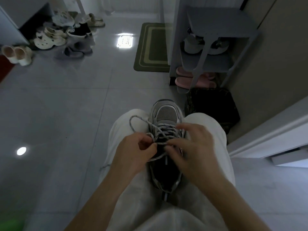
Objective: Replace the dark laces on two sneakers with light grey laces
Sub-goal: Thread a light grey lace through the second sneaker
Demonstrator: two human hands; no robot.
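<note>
- White trousers [126,189] fill the near middle; the person sits with knees apart, both bare forearms reaching forward over the lap.
- A grey sneaker [166,114] lies between the thighs, toe pointing away, heel nearest and its dark opening facing up.
- The left hand [133,152] is just left of the sneaker's tongue. Its grip is closed, with fingers curled and the thumb pinching the light grey lace [133,119].
- The right hand [193,147] is over the right side of the lacing and blurred. Its grip looks closed on the same lace between thumb and forefinger, while the other fingers spread out over the eyelets.
- A short stretch of lace runs between the two hands. The lace also crosses the upper eyelets and swings out in a wide loop over the left knee.
- A dark, speckled bag [213,107] sits on the floor [66,114] just beyond the right knee.
- A pale door frame [275,135] runs along the right.
- Farther right stands a grey shoe rack [221,22], with pink slippers [185,80] at its base and pale shoes on a shelf above.
- A green mat [151,47] lies left of the rack.
- At far left is a cluster of shoes: grey slippers [76,50], white clogs [50,37] and black high-tops [78,30].
</note>
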